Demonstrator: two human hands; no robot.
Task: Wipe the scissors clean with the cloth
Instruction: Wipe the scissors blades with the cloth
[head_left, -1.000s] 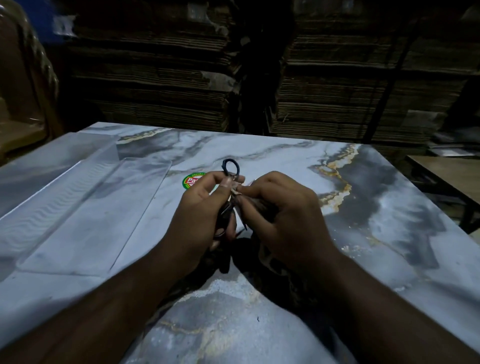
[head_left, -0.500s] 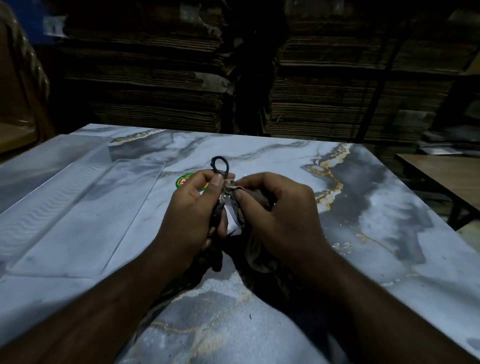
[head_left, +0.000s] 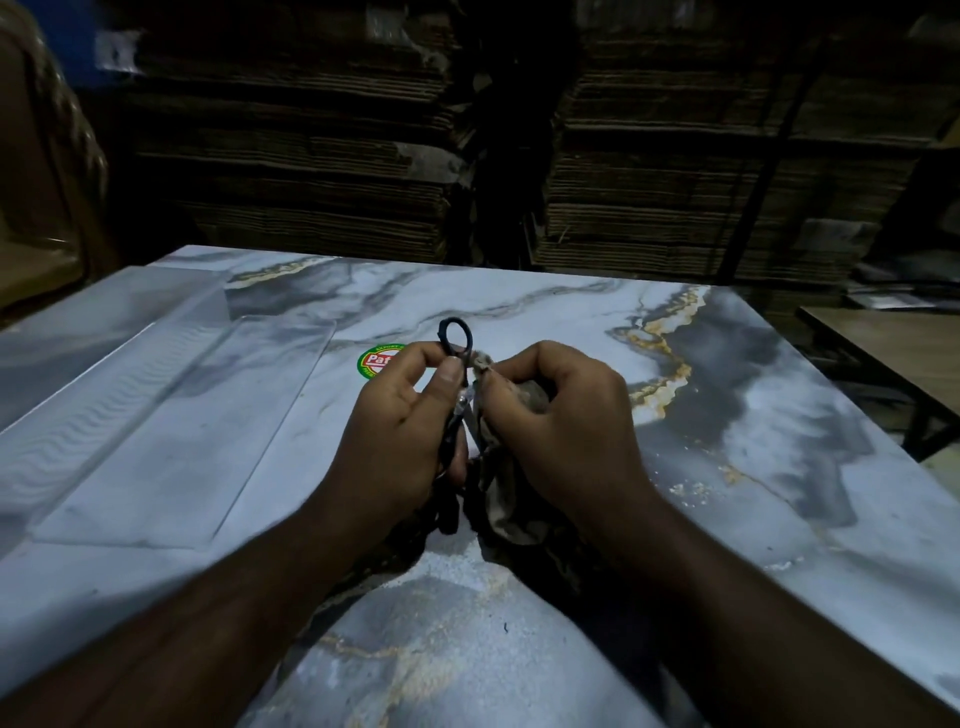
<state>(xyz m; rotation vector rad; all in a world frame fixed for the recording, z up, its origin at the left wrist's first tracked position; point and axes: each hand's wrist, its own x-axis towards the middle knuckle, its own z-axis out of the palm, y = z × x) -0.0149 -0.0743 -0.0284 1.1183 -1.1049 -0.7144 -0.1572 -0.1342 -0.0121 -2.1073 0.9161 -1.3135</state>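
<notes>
My left hand (head_left: 400, 431) grips small black-handled scissors (head_left: 456, 338), whose one finger loop sticks up above my thumb and fingers. The blades run down between my two hands and are mostly hidden. My right hand (head_left: 566, 426) pinches a dirty brownish cloth (head_left: 511, 499) against the scissors just below the loop. The rest of the cloth hangs down from that hand toward the marble-patterned table (head_left: 753, 415).
A clear plastic sheet or tray (head_left: 171, 415) lies on the table's left part. A round green and red sticker (head_left: 376, 361) sits just behind my left hand. Stacks of flat cardboard (head_left: 311, 156) stand behind the table. A wooden table (head_left: 893, 348) is at right.
Both hands stay together on the scissors. The right hand's pinch with the cloth has shifted slightly along the scissors near the loop. The camera view has moved a little.
</notes>
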